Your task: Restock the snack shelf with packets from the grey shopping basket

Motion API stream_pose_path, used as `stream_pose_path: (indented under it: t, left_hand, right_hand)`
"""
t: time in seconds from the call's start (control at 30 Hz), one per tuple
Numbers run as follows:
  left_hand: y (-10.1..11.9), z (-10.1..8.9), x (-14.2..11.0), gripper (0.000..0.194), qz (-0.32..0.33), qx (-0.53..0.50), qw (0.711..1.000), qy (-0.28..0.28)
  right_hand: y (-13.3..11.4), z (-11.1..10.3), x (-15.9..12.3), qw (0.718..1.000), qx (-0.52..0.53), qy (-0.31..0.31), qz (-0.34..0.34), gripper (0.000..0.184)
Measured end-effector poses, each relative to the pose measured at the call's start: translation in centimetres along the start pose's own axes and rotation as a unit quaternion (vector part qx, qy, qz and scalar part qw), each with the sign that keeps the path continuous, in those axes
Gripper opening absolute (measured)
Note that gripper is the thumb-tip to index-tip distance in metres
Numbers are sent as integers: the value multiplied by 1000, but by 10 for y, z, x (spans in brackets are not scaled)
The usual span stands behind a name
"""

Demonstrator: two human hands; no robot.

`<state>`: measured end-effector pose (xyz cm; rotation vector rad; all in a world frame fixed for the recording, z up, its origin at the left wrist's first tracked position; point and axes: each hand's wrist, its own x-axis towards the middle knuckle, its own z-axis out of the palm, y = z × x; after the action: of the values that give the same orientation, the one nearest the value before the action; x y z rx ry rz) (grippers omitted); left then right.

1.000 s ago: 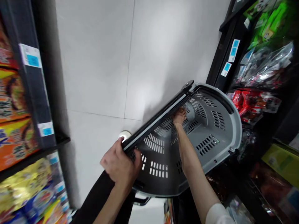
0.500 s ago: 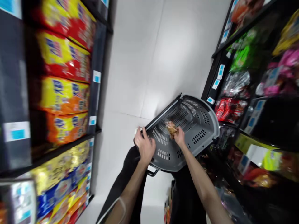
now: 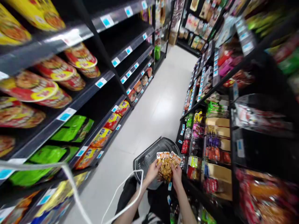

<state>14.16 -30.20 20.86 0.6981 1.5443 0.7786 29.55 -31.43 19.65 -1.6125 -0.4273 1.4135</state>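
Two clear snack packets with white-and-orange tops and brown pieces inside are held side by side over a grey shopping basket point(image 3: 149, 152). My left hand point(image 3: 153, 171) grips the left snack packet point(image 3: 164, 166) at its edge. On the other side, my right hand point(image 3: 177, 174) is closed on the right snack packet point(image 3: 175, 157). The packets overlap in the middle, so where one ends below is hard to make out. Part of the basket's inside is hidden behind the packets and hands.
A shelf on the left holds instant noodle cups point(image 3: 58, 73), green packs point(image 3: 72, 127) and orange noodle packs point(image 3: 101, 137). Snack bins point(image 3: 217, 149) line the right side close to the basket. A white cable point(image 3: 76, 191) crosses the lower left. The pale floor point(image 3: 161, 102) runs ahead between the shelves.
My left hand has left the basket's rim and now holds a snack packet. My right hand has lifted its packet from inside the basket. The view has tilted up along the aisle.
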Motion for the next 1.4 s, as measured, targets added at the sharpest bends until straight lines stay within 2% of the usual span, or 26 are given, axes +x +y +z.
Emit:
stream_pose_path:
  t: [0.07, 0.13, 0.23, 0.3, 0.4, 0.47, 0.57, 0.7, 0.8, 0.87, 0.97, 1.03, 1.17, 1.27, 1.4]
  left_hand:
    - [40, -5, -25, 52, 31, -13, 999, -7]
    - [75, -11, -48, 51, 66, -34, 997, -28]
    - [118, -22, -80, 47, 118, -56, 987, -93]
    - [142, -30, -99, 42, 147, -45, 978, -141]
    - [169, -43, -121, 40, 178, -21, 967, -183]
    - [184, -52, -133, 45, 180, -19, 967, -182]
    - [197, -63, -146, 52, 178, -18, 969, -172]
    - [196, -71, -157, 52, 190, 25, 956, -223]
    - [185, -68, -165, 47, 209, 95, 936, -266]
    - [179, -61, -174, 43, 240, 163, 906, -308]
    - [171, -51, -197, 40, 282, 248, 834, -403]
    - [166, -46, -215, 41, 289, 273, 796, -456]
    - [152, -38, -245, 44, 279, 298, 760, -506]
    - [142, -35, -257, 44, 270, 315, 735, -537]
    - [130, -29, -271, 42, 277, 331, 714, -552]
  right_hand:
    - [-44, 0, -21, 999, -7, 11, -39, 54]
    - [-77, 1, -42, 997, 4, 23, -67, 55]
    - [-108, 2, -81, 993, 42, 49, -101, 58]
    - [-116, 1, -110, 984, 79, 90, -130, 59]
    - [-117, -3, -155, 958, 128, 192, -169, 57]
    - [-114, -7, -184, 940, 148, 251, -176, 53]
    - [-111, -12, -222, 925, 161, 296, -174, 46]
    - [-111, -15, -266, 904, 192, 327, -198, 43]
    - [-110, -15, -295, 884, 191, 360, -231, 42]
    - [-108, -14, -312, 867, 163, 400, -248, 40]
    - [-97, -13, -336, 835, 113, 468, -266, 39]
    - [-85, -14, -352, 810, 98, 515, -261, 42]
    - [-60, -24, -393, 752, 89, 613, -225, 51]
    - [-48, -33, -426, 715, 85, 663, -207, 55]
    - [-39, -38, -460, 685, 56, 704, -179, 55]
